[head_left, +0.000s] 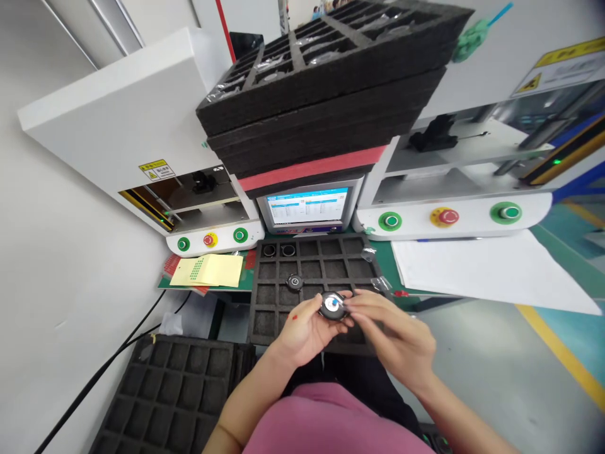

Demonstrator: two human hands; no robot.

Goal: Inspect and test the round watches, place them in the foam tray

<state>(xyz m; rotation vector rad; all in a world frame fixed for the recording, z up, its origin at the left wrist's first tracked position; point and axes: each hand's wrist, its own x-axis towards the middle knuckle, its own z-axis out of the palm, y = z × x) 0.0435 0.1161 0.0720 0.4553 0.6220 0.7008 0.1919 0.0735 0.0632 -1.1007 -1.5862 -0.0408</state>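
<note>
A round black watch case with a white disc and a small blue spot on its face is held over the dark foam tray. My left hand grips it from the left and below, thumb on the rim. My right hand has its fingertips closed together at the case's right edge; whether they pinch a film there is too small to tell. Just beyond, another round watch case lies on the tray's dividers. Two more round black cases, one at the corner and one beside it, sit in the far-left compartments.
The foam tray spans the bench before a monitor. Stacked foam trays loom above it. Press machines with green and red buttons flank both sides. Yellow cards lie left, white paper right; another tray stack stands lower left.
</note>
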